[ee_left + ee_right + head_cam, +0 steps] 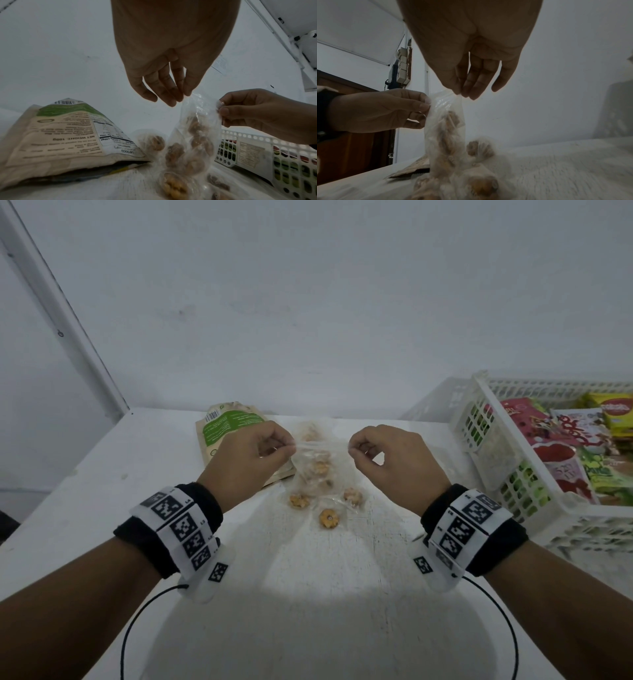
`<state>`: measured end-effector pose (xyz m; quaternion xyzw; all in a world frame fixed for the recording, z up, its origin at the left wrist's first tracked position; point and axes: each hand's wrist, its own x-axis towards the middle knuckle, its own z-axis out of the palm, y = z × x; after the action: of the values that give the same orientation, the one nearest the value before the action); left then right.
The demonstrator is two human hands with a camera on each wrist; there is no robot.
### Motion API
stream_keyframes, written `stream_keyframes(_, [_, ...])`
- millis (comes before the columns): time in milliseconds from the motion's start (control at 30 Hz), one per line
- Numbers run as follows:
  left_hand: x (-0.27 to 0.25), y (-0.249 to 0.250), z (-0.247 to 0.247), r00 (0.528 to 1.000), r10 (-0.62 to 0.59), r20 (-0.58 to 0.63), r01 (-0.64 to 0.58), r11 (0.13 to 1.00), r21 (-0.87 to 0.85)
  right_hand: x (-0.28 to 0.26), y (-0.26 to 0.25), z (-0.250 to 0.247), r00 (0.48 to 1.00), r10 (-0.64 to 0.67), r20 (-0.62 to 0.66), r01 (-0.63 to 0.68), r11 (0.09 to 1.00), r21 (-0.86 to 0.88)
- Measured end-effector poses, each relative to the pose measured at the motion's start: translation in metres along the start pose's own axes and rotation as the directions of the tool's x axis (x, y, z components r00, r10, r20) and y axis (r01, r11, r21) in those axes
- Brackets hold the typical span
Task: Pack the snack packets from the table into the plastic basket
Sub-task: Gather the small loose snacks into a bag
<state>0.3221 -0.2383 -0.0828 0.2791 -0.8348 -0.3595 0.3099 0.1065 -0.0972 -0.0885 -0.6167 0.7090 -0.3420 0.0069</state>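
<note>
A clear plastic bag of cookies (pixel 317 463) hangs between both hands above the white table (pixel 102 508). My left hand (pixel 270 445) pinches its top left corner, my right hand (pixel 359 446) pinches the top right corner. The bag (pixel 193 134) shows upright in the left wrist view, and the bag (pixel 447 128) again in the right wrist view. Several small wrapped cookies (pixel 329 518) lie on the table under it. A beige and green pouch (pixel 233 422) lies flat behind my left hand. The white plastic basket (pixel 479 419) stands at the right, holding several colourful packets (pixel 561 453).
A white wall rises just behind the table. The table's left edge drops off beside a white door frame (pixel 68 320). Cables run from both wrist bands across the near part of the table. The basket's near rim (pixel 582 511) lies close to my right wrist.
</note>
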Motion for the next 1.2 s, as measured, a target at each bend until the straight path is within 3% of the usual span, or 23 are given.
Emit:
stream_keyframes(300, [0.004,-0.003,0.003,1.0,0.008,0.002,-0.008,0.997,0.074,0.003,0.001,0.007,1.0,-0.001,-0.03,0.0,1.0,-0.012])
stream_keyframes(400, [0.005,-0.005,0.005,0.999,-0.011,0.034,0.01,1.0,0.021,0.002,0.0,0.006,1.0,-0.009,-0.026,0.009,1.0,0.017])
stream_keyframes(667, [0.012,-0.001,0.017,0.994,0.082,0.071,-0.085,0.996,0.041,0.009,-0.007,0.013,0.997,-0.077,0.01,0.076,0.996,0.035])
stream_keyframes(867, [0.011,-0.002,0.021,0.989,0.137,0.064,-0.146,0.974,0.175,0.009,-0.008,0.016,0.995,-0.1,0.0,0.1,0.995,-0.025])
stream_keyframes(1033, [0.011,-0.001,0.023,0.993,0.091,0.08,-0.101,0.987,0.123,0.009,-0.008,0.019,0.995,-0.096,0.018,0.096,0.995,0.002])
stream_keyframes(1200, [0.01,0.002,0.028,0.987,0.124,0.099,-0.136,0.983,0.124,0.01,-0.008,0.024,0.988,-0.154,0.008,0.155,0.988,-0.025])
